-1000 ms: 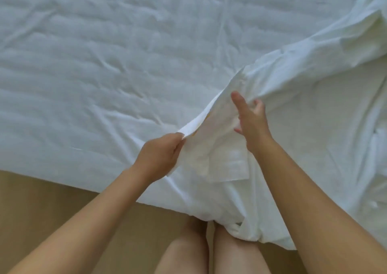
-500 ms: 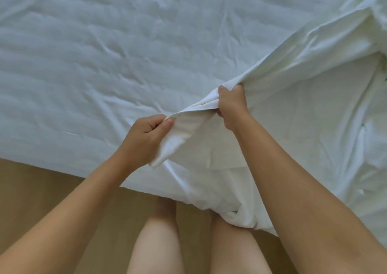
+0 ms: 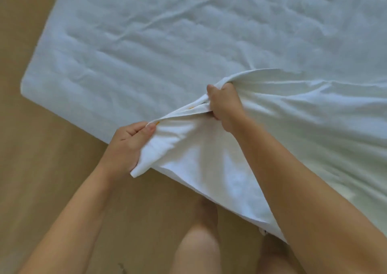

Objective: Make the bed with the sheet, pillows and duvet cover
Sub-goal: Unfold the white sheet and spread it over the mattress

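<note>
Sheet hem (image 3: pixel 182 112) slants lower-left to upper-right, clamped in left grip (image 3: pixel 129 143) and right grip (image 3: pixel 225 104)

We find the mattress (image 3: pixel 146 54) filling the far and right side of the view, with its corner to the left and the floor (image 3: pixel 31 169) lying left of it and before it. The sheet (image 3: pixel 314 137) lies on the right part of the mattress and hangs over its near edge. The left hand (image 3: pixel 127 146) grips the sheet's edge just off that near edge, above the floor. The right hand (image 3: pixel 225 104) grips the same edge farther back and to the right, above the mattress. The person's legs (image 3: pixel 201 248) stand on the floor nearest us, beside the hanging sheet.
</note>
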Demonstrator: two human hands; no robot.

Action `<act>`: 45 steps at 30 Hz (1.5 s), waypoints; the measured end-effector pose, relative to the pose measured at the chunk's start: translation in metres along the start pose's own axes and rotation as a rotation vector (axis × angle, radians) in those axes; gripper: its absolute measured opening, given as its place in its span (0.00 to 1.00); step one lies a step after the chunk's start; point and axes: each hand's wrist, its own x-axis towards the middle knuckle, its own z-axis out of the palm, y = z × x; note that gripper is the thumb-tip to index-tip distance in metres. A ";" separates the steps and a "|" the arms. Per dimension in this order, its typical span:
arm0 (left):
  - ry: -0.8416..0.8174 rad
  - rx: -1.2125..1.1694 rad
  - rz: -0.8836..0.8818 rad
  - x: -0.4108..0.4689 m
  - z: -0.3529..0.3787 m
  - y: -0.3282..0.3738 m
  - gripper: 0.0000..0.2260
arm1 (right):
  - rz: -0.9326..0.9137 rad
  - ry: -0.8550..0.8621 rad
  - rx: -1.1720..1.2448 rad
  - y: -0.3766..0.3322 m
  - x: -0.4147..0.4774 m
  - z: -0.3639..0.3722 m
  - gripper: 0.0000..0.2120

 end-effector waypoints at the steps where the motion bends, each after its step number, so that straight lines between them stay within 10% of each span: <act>1: 0.035 0.009 -0.024 0.013 -0.018 -0.012 0.14 | 0.022 -0.020 0.022 -0.001 0.008 0.021 0.10; 8: 0.145 0.715 -0.041 0.100 -0.040 -0.089 0.13 | 0.182 0.031 0.025 0.047 0.027 0.063 0.09; 18: -0.259 0.516 0.070 0.071 0.004 -0.075 0.14 | 0.234 0.215 0.211 0.081 -0.025 -0.005 0.07; 29: 0.051 -0.027 -0.038 0.087 0.008 -0.041 0.15 | 0.073 0.174 0.135 0.072 -0.042 -0.012 0.21; 33: 0.439 -0.261 -0.129 0.116 -0.019 -0.027 0.12 | -0.018 0.123 0.104 0.068 -0.048 -0.010 0.31; 41: 0.279 0.707 -0.074 0.137 -0.011 -0.045 0.11 | -0.006 0.109 -0.032 0.085 -0.053 -0.019 0.24; 45: 0.072 1.066 0.029 0.140 0.043 -0.029 0.29 | -0.025 -0.052 -0.108 0.081 -0.058 -0.016 0.22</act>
